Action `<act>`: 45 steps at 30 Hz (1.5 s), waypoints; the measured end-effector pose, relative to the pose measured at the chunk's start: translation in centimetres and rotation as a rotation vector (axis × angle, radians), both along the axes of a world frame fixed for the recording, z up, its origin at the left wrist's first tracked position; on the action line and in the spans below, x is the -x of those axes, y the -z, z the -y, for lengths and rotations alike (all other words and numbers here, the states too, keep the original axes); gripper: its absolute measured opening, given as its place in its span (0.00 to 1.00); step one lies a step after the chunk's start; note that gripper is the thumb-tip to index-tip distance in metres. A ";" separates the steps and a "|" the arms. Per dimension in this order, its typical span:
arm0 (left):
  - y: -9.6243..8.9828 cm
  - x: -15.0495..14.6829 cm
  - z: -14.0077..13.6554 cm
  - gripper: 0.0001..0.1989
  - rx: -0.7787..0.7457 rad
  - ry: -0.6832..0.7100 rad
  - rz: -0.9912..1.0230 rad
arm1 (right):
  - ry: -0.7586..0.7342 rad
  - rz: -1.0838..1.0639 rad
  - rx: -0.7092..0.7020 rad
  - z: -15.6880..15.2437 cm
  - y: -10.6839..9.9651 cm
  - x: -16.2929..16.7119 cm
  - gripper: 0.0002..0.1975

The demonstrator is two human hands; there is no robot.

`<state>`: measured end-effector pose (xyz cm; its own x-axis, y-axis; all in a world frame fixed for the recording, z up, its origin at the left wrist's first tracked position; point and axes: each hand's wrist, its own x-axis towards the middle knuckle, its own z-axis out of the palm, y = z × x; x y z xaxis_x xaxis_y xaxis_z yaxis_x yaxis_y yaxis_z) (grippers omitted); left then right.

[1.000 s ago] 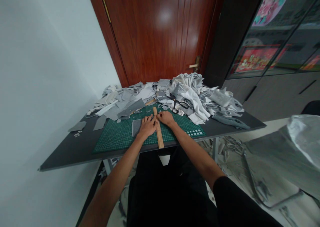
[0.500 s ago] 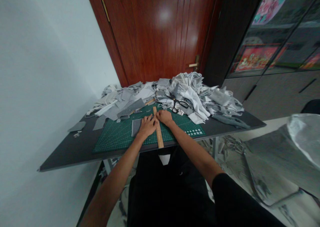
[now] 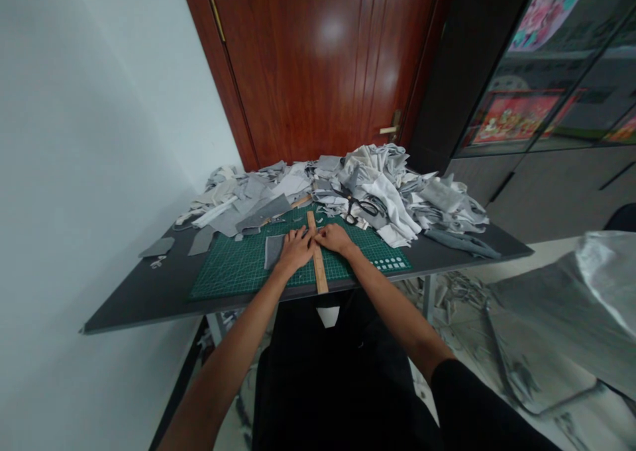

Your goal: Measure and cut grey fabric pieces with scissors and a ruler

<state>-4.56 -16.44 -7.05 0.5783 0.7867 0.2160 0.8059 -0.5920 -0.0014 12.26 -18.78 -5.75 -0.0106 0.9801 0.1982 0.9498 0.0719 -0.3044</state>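
Note:
A wooden ruler lies lengthwise on the green cutting mat, its near end reaching past the table edge. My left hand presses flat, fingers spread, over a grey fabric piece and against the ruler. On the ruler's right side my right hand is closed, its fingertips down at the ruler's edge. Whatever it grips is too small or hidden to make out. Black-handled scissors rest beyond my right hand, on the fabric scraps.
A heap of grey and white fabric scraps covers the back of the dark table. Small white squares mark the mat's right corner. A wooden door stands behind. At right hangs a translucent plastic sheet.
My right hand has slid a little toward me along the ruler's edge. The left hand stays on the fabric and ruler. The view has shifted slightly.

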 end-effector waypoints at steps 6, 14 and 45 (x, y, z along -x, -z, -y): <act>0.0 0.0 0.0 0.28 0.005 0.001 0.006 | 0.009 0.007 -0.004 -0.5 0.2 -0.1 0.18; 0.1 -0.2 -0.2 0.28 0.008 0.002 0.010 | 0.129 0.009 0.000 -2.4 -0.1 0.5 0.21; -0.3 0.1 0.5 0.27 -0.001 0.011 0.035 | 0.328 -0.065 -0.183 -2.2 -2.2 -7.0 0.25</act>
